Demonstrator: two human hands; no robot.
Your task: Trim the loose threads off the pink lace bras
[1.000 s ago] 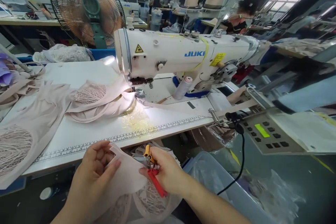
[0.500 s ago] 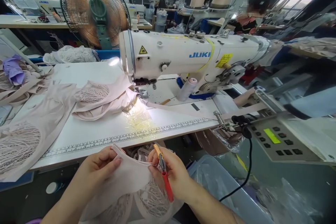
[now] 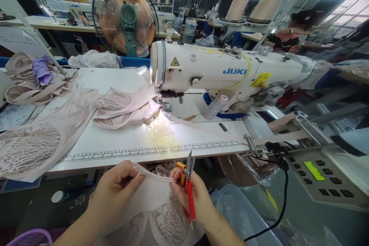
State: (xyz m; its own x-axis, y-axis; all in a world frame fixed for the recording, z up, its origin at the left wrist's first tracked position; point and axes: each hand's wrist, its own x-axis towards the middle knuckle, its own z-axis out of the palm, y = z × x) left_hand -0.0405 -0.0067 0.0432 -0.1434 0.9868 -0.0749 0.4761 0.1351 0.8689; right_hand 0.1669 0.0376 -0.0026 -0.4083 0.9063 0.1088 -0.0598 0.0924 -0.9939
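In front of the table edge my left hand (image 3: 115,192) pinches the upper edge of a pale pink lace garment (image 3: 150,196). My right hand (image 3: 196,196) pinches the same edge farther right, between thumb and finger. Small scissors (image 3: 189,188) with red and orange handles also rest in my right hand, their blades apart and pointing up. The garment hangs below both hands, with lace panels showing. Another pink lace piece (image 3: 123,109) lies on the table, reaching under the needle area of the white sewing machine (image 3: 207,65).
A larger lace garment (image 3: 43,146) lies at the table's left, below a heap of straps (image 3: 25,80). A fan (image 3: 127,17) stands behind. At the right are a control panel (image 3: 317,177) and a plastic bin (image 3: 239,207). A person (image 3: 291,38) sits at the back right.
The view has shifted, so the table and machine appear farther right. The scissors have turned, and their blades now point up and stand apart. Both hands still pinch the garment edge.
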